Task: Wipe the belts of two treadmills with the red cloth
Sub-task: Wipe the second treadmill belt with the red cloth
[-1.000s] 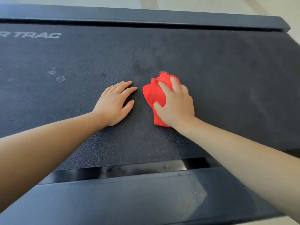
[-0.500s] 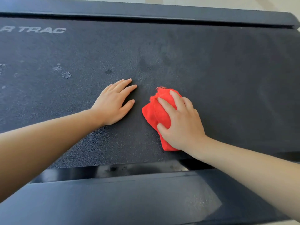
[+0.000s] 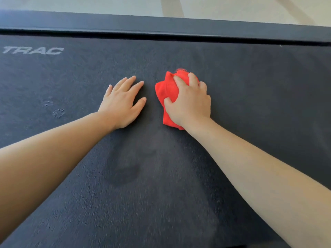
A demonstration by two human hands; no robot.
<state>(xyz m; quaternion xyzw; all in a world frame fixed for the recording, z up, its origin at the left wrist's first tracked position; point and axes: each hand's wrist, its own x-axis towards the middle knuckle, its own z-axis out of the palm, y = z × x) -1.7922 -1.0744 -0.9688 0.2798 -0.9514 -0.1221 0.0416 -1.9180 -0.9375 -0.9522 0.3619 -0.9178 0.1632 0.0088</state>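
A dark textured treadmill belt (image 3: pixel 250 104) fills most of the view. My right hand (image 3: pixel 189 102) presses a bunched red cloth (image 3: pixel 166 90) flat against the belt near its middle, fingers curled over the cloth. Just to the left of the cloth, my left hand (image 3: pixel 121 104) lies palm down on the belt with fingers spread, holding nothing. Part of the cloth is hidden under my right palm.
A dark side rail (image 3: pixel 161 24) runs along the far edge of the belt, with pale floor (image 3: pixel 89 6) beyond it. White lettering "TRAC" (image 3: pixel 34 50) is printed at the far left. Small light smudges (image 3: pixel 58 112) mark the belt left of my left hand.
The cloth and my right hand slid toward me, then pushed back away across the belt. The view shifted forward, so the near rail has dropped out of sight. My left hand stays planted.
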